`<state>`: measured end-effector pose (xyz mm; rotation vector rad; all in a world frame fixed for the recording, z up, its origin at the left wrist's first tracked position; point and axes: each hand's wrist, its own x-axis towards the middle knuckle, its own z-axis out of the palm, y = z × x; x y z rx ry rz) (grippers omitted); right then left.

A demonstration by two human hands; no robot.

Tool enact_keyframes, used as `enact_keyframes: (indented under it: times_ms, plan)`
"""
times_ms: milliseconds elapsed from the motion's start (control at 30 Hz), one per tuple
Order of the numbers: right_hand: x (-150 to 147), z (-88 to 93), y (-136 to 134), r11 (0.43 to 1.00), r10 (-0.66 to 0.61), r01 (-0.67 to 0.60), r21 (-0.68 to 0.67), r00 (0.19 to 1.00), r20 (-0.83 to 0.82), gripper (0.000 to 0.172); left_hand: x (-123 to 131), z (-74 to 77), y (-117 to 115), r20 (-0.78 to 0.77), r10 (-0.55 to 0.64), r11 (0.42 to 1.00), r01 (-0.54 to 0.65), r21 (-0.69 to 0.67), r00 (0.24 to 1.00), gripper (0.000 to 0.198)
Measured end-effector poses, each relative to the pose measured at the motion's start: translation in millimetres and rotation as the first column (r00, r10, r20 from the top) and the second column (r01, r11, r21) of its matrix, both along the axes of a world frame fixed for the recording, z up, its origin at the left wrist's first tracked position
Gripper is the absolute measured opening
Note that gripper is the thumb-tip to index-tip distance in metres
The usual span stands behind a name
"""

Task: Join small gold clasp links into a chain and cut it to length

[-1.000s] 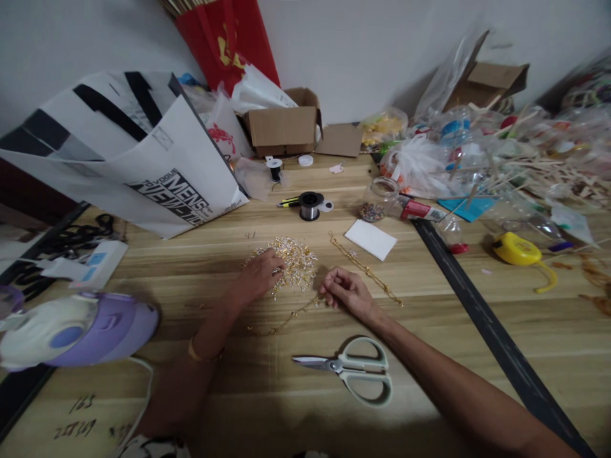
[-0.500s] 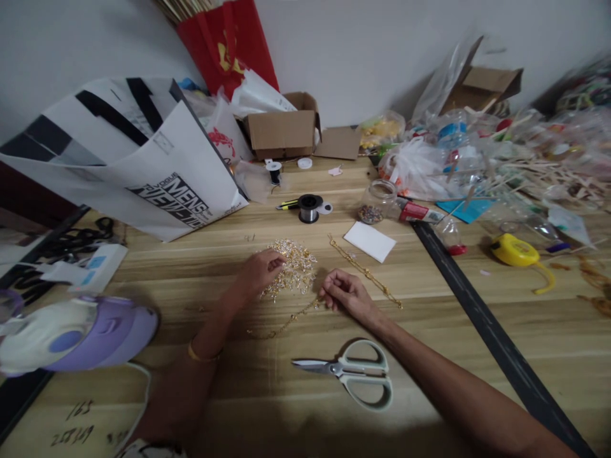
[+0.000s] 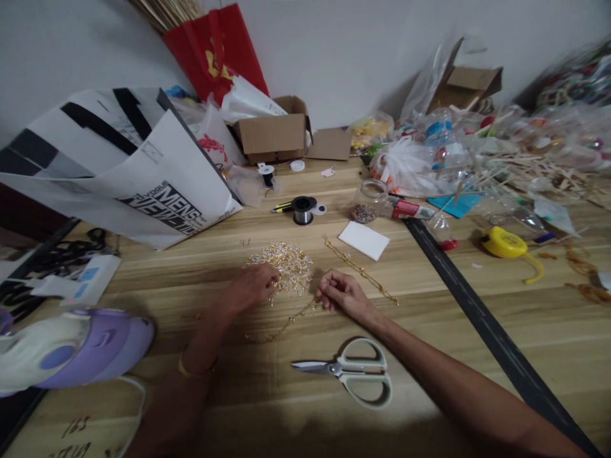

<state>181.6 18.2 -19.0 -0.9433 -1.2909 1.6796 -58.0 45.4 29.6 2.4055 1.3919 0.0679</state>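
My left hand rests at the near edge of a pile of small gold and silver charms, its fingers pinched together on a piece I cannot make out. My right hand lies just right of the pile, fingers curled around a thin gold chain that trails toward me on the wooden table. A second gold chain runs diagonally behind my right hand. Scissors with pale green handles lie in front of my right forearm.
A large white paper bag lies at the left, a purple and white appliance at the near left. Behind are a wire spool, a bead jar, a white card, a cardboard box, a yellow tape measure and heaped plastic bags and sticks.
My left hand has drawn back slightly from the top of the charm pile to its near edge. The view has shifted a little; my right hand stays on the chain.
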Motion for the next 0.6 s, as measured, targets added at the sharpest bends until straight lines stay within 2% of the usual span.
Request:
enact_keyframes:
  times_ms: [200, 367, 600]
  plan:
    - [-0.1, -1.7, 0.7, 1.000, 0.003, -0.004, -0.012, 1.000, -0.017, 0.033, -1.5, -7.3, 5.1, 0.035, 0.002, 1.000, -0.003, 0.029, 0.999, 0.015]
    - [-0.1, -4.3, 1.1, 1.000, -0.004, 0.003, -0.009, 1.000, -0.012, 0.032, -9.4, -11.0, 12.0, 0.110, 0.029, 0.999, -0.033, 0.037, 0.994, 0.012]
    - [0.8, -2.6, 0.4, 1.000, -0.001, 0.001, -0.011, 1.000, 0.018, 0.032, -13.6, -8.6, 13.4, 0.197, 0.060, 0.998, -0.061, 0.000, 0.979, 0.011]
